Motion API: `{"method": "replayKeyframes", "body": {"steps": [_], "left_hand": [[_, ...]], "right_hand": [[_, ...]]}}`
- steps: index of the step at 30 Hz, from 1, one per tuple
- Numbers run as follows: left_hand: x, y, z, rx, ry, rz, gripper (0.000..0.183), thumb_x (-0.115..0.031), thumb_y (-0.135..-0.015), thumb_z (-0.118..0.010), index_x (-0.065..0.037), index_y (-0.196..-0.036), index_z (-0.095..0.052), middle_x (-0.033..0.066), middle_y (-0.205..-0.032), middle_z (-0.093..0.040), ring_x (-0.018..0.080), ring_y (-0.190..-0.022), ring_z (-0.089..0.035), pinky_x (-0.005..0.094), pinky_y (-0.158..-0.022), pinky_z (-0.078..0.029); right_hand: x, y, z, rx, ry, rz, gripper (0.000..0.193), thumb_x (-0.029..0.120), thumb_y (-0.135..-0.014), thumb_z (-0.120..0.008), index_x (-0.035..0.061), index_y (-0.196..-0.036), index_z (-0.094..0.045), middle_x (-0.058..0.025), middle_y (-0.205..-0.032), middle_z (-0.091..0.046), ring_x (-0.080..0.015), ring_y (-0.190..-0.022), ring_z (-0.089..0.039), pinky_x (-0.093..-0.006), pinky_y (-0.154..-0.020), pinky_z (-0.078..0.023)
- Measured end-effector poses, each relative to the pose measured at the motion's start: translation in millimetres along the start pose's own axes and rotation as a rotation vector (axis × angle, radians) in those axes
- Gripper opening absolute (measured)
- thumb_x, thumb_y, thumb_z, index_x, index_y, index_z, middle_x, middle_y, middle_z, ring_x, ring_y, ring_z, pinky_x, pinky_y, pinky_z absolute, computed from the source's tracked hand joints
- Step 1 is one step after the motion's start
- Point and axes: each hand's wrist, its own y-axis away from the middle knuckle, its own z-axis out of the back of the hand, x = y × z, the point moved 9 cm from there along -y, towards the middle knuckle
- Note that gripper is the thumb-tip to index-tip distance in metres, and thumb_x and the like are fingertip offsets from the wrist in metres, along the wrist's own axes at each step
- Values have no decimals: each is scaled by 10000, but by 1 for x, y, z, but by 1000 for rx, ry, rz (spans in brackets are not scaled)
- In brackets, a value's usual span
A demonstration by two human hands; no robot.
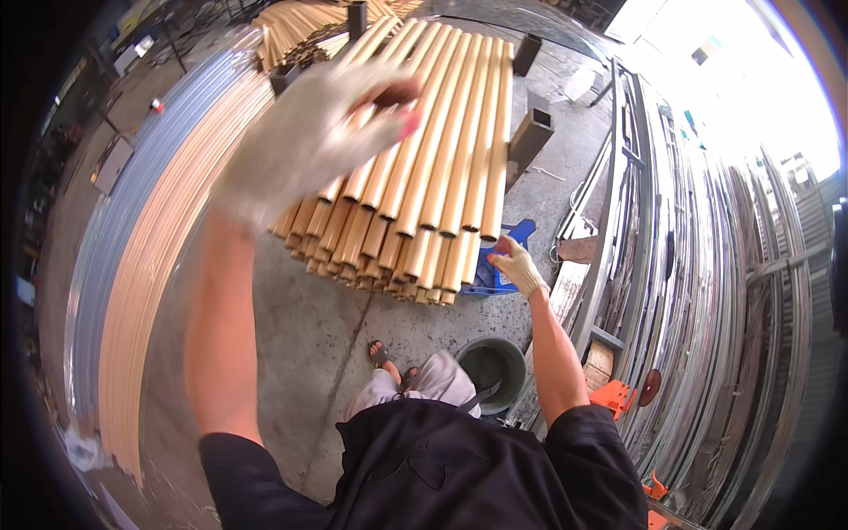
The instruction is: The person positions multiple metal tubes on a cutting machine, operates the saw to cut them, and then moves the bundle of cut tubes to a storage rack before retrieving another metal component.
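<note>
A stack of gold-coloured metal tubes (439, 168) lies lengthwise in front of me, its open ends toward me. My left hand (309, 132), in a whitish knit glove with bare fingertips, is raised over the left part of the stack. Its thumb and fingers are spread apart with nothing between them, and it hides some tubes. At the stack's near right corner is my right hand (519, 267), also gloved. Its fingers are apart and bent beside the end of the rightmost tube; whether they touch it I cannot tell.
Dark square posts (530, 141) stand beside the stack. A blue plastic stool-like thing (490, 276) is under its near right corner. Near my feet stands a dark bucket (493, 367). Long wrapped bundles (168, 208) lie at left; a rack of metal profiles (698, 291) runs along the right.
</note>
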Motion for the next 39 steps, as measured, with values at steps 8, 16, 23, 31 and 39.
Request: {"method": "replayKeyframes", "body": {"steps": [8,16,23,31,39], "left_hand": [[21,65,-49,0,106,250,363,-191,-843,-738,0,-1138,-647,140,-1081,-685,255,-1015,-652,341,-872,-514],[-1,98,-56,-292,246,622,422,-42,-781,-760,58,-1161,-607,196,-1133,-634,299,-1045,-633,361,-888,-531],[-21,9,-110,-35,-10,400,613,-197,-764,-795,46,-1265,-538,199,-1229,-593,364,-1098,-603,395,-919,-501],[-6,-17,-169,22,-23,442,889,-236,-706,-853,60,-1401,-385,216,-1319,-555,373,-1188,-566,414,-974,-474],[38,38,-170,-384,504,803,699,-71,-716,-860,21,-1292,-476,118,-1107,-604,171,-984,-610,294,-839,-518]], "right_hand": [[38,-113,-6,105,244,232,618,203,-698,-781,9,-1246,-570,-170,-972,-703,-277,-844,-678,-348,-752,-530],[57,-111,-23,16,455,518,448,331,-714,-721,53,-1061,-663,-186,-968,-690,-387,-891,-649,-439,-778,-523],[54,-91,-20,29,202,324,318,244,-727,-700,62,-988,-697,-189,-816,-697,-364,-801,-686,-420,-689,-532],[53,-74,-66,108,210,154,486,287,-667,-823,18,-1046,-679,-227,-844,-695,-363,-798,-694,-414,-730,-541],[90,-47,-119,184,339,163,477,322,-708,-783,12,-1048,-654,-227,-846,-684,-381,-850,-676,-444,-765,-539]]}}
